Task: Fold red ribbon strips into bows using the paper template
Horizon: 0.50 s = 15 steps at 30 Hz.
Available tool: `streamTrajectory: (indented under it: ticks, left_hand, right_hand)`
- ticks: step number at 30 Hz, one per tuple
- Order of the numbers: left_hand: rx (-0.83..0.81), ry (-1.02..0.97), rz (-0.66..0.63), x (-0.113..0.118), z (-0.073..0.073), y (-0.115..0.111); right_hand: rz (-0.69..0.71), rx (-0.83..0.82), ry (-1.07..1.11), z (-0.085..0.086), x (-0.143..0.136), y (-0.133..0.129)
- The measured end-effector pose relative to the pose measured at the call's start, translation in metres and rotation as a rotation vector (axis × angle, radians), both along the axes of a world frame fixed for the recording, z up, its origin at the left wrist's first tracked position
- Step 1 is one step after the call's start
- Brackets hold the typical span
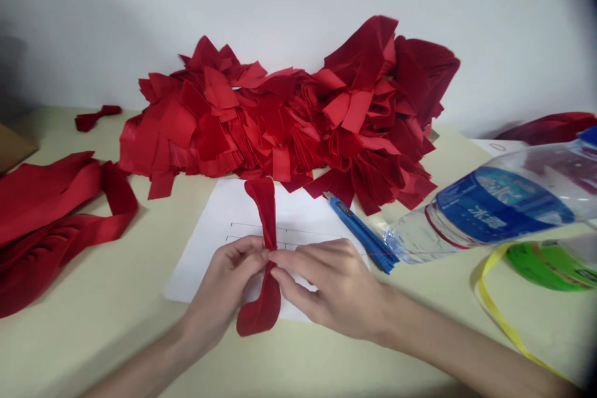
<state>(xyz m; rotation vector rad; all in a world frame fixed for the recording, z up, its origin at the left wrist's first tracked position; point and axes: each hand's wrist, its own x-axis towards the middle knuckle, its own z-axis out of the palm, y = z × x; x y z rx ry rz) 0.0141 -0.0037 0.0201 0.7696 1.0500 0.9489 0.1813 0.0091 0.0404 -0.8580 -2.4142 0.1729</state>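
Observation:
A red velvet ribbon piece [262,311] stands upright in view, pinched narrow at its middle, over a white paper [200,261] with printed lines. My left hand [228,280] closes its thumb and fingers on the ribbon's middle from the left. From the right, my right hand [336,286] has its index finger and thumb at the same spot. A thin dark red thread [420,253] runs right from there towards the water bottle. Whether the right fingertips hold the thread or the ribbon is hard to make out.
Heaped red ribbon pieces [280,118] lie along the wall. Long red ribbon [60,205] lies left, near a small tied piece [97,117]. To the right are a blue cutter [361,233], a lying water bottle [504,199], a green roll [550,264] and yellow ribbon [494,308].

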Motion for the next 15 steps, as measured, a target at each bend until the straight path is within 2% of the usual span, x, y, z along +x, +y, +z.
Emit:
streamTrajectory:
  ticks: [3,7,10,15]
  left_hand:
    - [-0.042,-0.037,-0.001,0.000,0.002,-0.001]
    - [-0.107,-0.145,0.000,0.000,0.005,-0.001]
    - [-0.119,-0.229,-0.048,0.001,0.006,-0.001]
    - [-0.107,-0.309,-0.103,0.000,0.000,-0.001]
  right_hand:
    - [-0.091,-0.328,0.136,0.005,-0.001,0.000]
    - [-0.130,-0.606,0.269,0.010,-0.002,0.003]
    - [-0.125,-0.714,0.320,0.011,-0.002,0.005]
    - [-0.085,-0.764,0.333,0.012,-0.002,0.007]
